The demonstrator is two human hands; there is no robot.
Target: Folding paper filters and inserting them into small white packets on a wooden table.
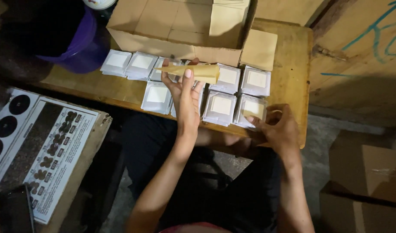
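the left hand (186, 92) pinches a smooth tan paper cone (193, 72), its long axis lying left to right, wide mouth to the right, above rows of flat white packets (157, 96) on a worn wooden table (288, 82). the right hand (279, 126) fingers the near right packet (252, 109), a small tan piece under its fingertips. a cardboard box (172, 26) stands at the far side.
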